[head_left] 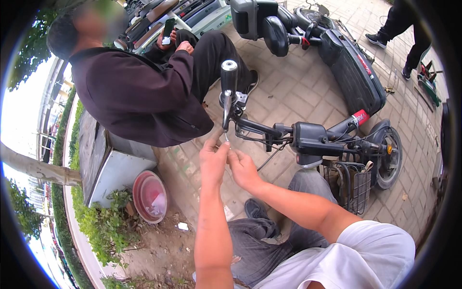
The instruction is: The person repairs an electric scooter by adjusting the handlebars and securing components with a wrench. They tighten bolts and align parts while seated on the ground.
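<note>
Both my hands meet just below the tip of a silver brake lever (227, 111) on a scooter handlebar (257, 126). My left hand (213, 159) is closed in a pinch, with a thin shiny metal piece (226, 137) showing at its fingertips. Close beside it, my right hand (244, 169) also has its fingers pressed together; what they hold is hidden. A black handlebar grip (229, 77) with a silver end points away from me above the lever. Thin black cables run from the handlebar to the scooter's dark head unit (308, 137).
On the left, a person in a dark jacket (139, 96) sits holding a phone (167, 30). Below are a metal box (120, 168) and a reddish basin (150, 192). A wire basket (353, 188) and a wheel (390, 159) stand right. Another person's legs (409, 38) appear at the upper right.
</note>
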`<state>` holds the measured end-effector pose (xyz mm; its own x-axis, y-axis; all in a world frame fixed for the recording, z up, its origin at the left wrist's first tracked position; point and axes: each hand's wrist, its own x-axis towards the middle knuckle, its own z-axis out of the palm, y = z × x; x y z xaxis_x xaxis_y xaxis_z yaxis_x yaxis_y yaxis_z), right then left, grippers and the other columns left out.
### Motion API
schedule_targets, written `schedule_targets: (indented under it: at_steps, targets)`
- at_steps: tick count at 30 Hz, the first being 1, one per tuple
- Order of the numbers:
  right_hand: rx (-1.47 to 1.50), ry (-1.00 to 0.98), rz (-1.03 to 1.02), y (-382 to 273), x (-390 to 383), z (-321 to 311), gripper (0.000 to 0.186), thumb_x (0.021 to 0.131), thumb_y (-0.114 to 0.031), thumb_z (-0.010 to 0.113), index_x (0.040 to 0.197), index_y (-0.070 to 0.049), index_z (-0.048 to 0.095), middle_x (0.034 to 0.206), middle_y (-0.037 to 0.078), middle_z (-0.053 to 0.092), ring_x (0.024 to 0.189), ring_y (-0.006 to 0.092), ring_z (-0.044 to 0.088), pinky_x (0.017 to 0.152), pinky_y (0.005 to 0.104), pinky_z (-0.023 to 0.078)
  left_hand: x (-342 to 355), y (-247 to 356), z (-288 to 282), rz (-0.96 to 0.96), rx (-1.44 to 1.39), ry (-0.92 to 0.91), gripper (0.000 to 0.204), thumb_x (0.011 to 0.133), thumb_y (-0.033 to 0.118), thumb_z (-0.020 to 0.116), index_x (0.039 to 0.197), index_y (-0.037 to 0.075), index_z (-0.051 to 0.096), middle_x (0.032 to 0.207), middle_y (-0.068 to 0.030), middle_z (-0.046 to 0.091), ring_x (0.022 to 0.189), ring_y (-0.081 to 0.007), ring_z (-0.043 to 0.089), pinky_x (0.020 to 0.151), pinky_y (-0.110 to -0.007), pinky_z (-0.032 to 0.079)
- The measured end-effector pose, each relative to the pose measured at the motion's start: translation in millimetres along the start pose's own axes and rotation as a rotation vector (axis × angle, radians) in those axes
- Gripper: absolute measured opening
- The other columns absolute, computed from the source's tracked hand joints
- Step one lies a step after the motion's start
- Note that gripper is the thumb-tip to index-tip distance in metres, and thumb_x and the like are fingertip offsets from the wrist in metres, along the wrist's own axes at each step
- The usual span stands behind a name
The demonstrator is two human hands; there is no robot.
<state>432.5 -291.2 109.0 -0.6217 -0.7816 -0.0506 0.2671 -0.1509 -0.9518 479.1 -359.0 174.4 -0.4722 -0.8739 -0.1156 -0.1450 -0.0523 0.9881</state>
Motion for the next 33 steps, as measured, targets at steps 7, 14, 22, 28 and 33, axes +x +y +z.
schedule_targets:
  at_steps: [7, 14, 22, 28, 33]
  targets:
    - [-0.080, 0.012, 0.028, 3.6, -8.6, -0.4, 0.039, 0.103, -0.033, 0.046, 0.082, -0.002, 0.055, 0.065, 0.003, 0.052, 0.061, 0.0121, 0.046, 0.056, 0.0312, 0.040, 11.9, -6.2, -17.4, -0.004, 0.071, 0.008, 0.045, 0.086, 0.006, 0.064, 0.130, -0.002, 0.058, 0.091, 0.0010, 0.051, 0.076, -0.0062, 0.047, 0.066, -0.022, 0.041]
    - [-0.073, 0.025, 0.013, 10.8, -15.1, -1.8, 0.038, 0.102, -0.032, 0.048, 0.082, 0.000, 0.055, 0.063, 0.006, 0.051, 0.061, 0.0125, 0.047, 0.057, 0.0317, 0.041, 42.5, 16.1, -10.5, 0.159, 0.097, 0.006, 0.060, 0.085, 0.033, 0.073, 0.130, -0.003, 0.058, 0.101, -0.0022, 0.053, 0.087, -0.0111, 0.049, 0.079, -0.024, 0.042]
    - [-0.026, 0.024, -0.028, 27.2, -14.5, 6.5, 0.037, 0.102, -0.030, 0.050, 0.081, 0.000, 0.052, 0.062, 0.006, 0.047, 0.061, 0.0120, 0.040, 0.057, 0.0311, 0.040, 127.8, 66.7, 0.9, 0.419, 0.396, -0.320, 0.107, 0.053, 0.059, 0.086, 0.137, 0.000, 0.053, 0.097, -0.0034, 0.047, 0.082, -0.0119, 0.046, 0.074, -0.026, 0.042]
    - [0.004, 0.044, -0.086, 45.6, 4.9, 12.8, 0.038, 0.102, -0.032, 0.049, 0.081, 0.000, 0.051, 0.061, 0.010, 0.046, 0.059, 0.0172, 0.037, 0.056, 0.0342, 0.040, 136.3, 65.1, 27.8, 0.508, 0.513, -0.326, 0.066, 0.070, 0.058, 0.077, 0.098, -0.001, 0.069, 0.087, -0.0036, 0.048, 0.075, -0.0152, 0.049, 0.069, -0.029, 0.042]
    - [0.008, 0.038, -0.099, 47.5, 13.9, 16.5, 0.040, 0.102, -0.033, 0.049, 0.080, 0.001, 0.050, 0.059, 0.011, 0.044, 0.058, 0.0175, 0.036, 0.055, 0.0353, 0.039, 135.0, 65.2, 28.4, 0.551, 0.515, -0.291, 0.061, 0.078, 0.056, 0.073, 0.090, -0.003, 0.067, 0.084, -0.0046, 0.049, 0.075, -0.0162, 0.052, 0.069, -0.030, 0.043]
